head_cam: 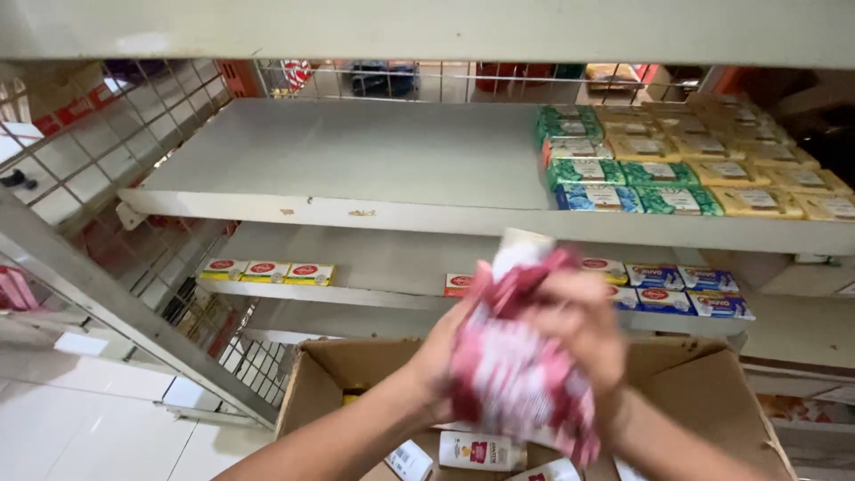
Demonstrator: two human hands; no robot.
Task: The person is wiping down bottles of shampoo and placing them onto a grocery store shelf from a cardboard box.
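Above an open carton, both hands grip a blurred bundle of red, white and pink packets: the left hand closes on its left side, the right hand wraps its upper right. Inside the carton, below the bundle, lie white bottles. Beyond, the lower shelf carries red-and-yellow soap boxes at left and blue ones at right. Farther up, the upper shelf is bare at left, with green bars and yellow bars stacked at right.
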